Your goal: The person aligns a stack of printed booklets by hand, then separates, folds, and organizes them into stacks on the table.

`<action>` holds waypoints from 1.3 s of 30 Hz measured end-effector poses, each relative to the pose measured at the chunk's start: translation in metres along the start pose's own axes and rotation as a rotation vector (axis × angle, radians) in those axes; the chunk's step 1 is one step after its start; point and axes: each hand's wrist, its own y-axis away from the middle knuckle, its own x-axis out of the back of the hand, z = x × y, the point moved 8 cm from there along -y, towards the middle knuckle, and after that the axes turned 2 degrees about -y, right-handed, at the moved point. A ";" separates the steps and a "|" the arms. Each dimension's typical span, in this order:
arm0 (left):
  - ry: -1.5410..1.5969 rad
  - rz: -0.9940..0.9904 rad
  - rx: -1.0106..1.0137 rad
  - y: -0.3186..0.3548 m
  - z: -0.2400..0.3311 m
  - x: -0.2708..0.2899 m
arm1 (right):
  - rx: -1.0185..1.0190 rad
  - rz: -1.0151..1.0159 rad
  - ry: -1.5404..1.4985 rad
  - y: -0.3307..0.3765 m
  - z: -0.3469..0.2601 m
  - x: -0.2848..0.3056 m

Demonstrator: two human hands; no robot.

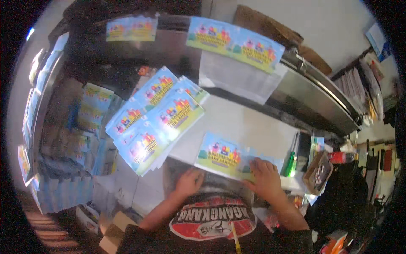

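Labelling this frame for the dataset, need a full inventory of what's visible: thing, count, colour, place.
Glossy printed sheet with cartoon figures on blue and green: one, on the white worktop at the near edge, under both hands.
Fanned stack of the same printed sheets: several, exact count unclear, blue and green, left of centre.
Printed double sheet: one, blue and green, draped on the grey metal machine at the back.
Smaller printed sheet: one, top left on the machine.
White worktop: one, centre.
Green-handled tool: one, right of the near sheet.
Small cardboard tray: one, brown, far right.
Left hand: fingers flat beside the sheet's lower left corner.
Right hand: flat on the sheet's right part.
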 end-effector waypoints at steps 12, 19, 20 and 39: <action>-0.015 -0.074 0.038 0.000 -0.006 -0.005 | -0.029 0.084 -0.479 -0.025 0.059 0.062; -0.061 -0.030 0.051 0.003 -0.002 0.002 | -0.241 1.418 0.118 0.042 0.202 0.263; -0.068 -0.025 0.054 0.004 -0.003 0.005 | -0.253 1.366 0.147 0.033 0.228 0.264; 0.110 -0.109 0.012 0.010 -0.020 -0.012 | 0.020 0.196 -0.260 -0.118 0.043 0.089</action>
